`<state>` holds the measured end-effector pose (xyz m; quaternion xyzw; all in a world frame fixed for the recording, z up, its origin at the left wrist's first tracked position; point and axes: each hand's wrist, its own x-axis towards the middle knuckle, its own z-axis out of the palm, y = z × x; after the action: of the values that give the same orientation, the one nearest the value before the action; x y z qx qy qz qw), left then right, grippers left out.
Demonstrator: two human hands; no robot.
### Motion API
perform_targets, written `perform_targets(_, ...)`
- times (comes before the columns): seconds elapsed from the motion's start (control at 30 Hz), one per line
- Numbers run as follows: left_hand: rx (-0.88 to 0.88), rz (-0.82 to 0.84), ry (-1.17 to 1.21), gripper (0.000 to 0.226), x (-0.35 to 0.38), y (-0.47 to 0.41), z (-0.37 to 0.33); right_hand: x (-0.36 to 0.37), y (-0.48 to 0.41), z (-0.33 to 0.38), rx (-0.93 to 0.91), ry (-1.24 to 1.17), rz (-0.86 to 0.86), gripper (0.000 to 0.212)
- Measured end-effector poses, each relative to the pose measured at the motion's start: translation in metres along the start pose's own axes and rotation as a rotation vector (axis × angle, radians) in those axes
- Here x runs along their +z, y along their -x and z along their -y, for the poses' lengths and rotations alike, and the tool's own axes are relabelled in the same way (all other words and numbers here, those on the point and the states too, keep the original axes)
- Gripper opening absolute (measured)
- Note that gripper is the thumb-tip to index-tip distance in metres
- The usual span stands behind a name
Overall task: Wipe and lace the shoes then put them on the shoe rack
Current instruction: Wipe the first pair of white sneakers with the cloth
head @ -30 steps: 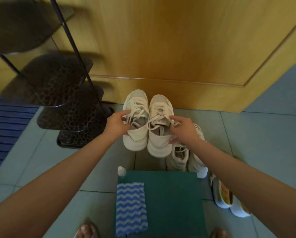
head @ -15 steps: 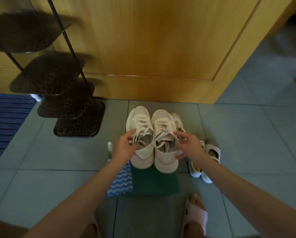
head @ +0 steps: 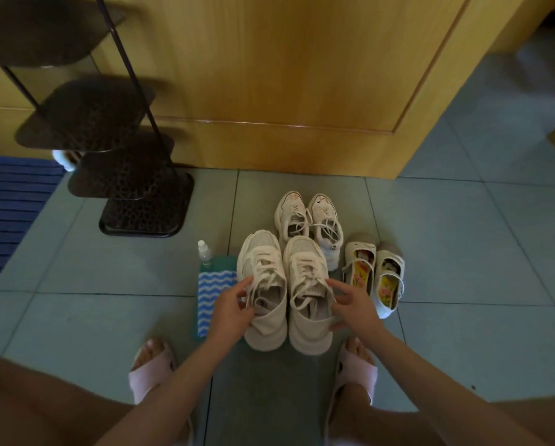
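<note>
I hold a pair of cream sneakers side by side, toes away from me, low over the green mat (head: 223, 263). My left hand (head: 231, 312) grips the outer side of the left sneaker (head: 263, 268) by its laces. My right hand (head: 353, 305) clasps the outer side of the right sneaker (head: 305, 268), fingers partly spread. A blue-and-white wavy cloth (head: 210, 291) lies on the mat's left part, with a small clear bottle (head: 204, 251) at its far end. The dark metal shoe rack (head: 140, 207) stands at the far left, its shelves bare.
A second pair of white sneakers (head: 308, 220) with loose laces sits beyond the held pair. Two small strap shoes (head: 372, 272) lie to the right. A wooden door (head: 285, 75) closes the far side. A blue rug (head: 8, 201) lies left. My feet in pink slippers (head: 152, 365) flank the mat.
Both hands have brought the sneaker pair down and toward me, from up near the door to low over the mat. The view has pulled back, uncovering the other shoes and my feet.
</note>
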<state>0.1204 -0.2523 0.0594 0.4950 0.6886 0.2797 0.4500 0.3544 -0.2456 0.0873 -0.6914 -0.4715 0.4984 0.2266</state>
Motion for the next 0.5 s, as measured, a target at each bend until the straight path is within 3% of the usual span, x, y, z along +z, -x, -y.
perform_targets(0.5,0.012,0.035,-0.106,0.057,0.005,0.003,0.03,0.007,-0.004,-0.016,0.019,0.023,0.001,0.048)
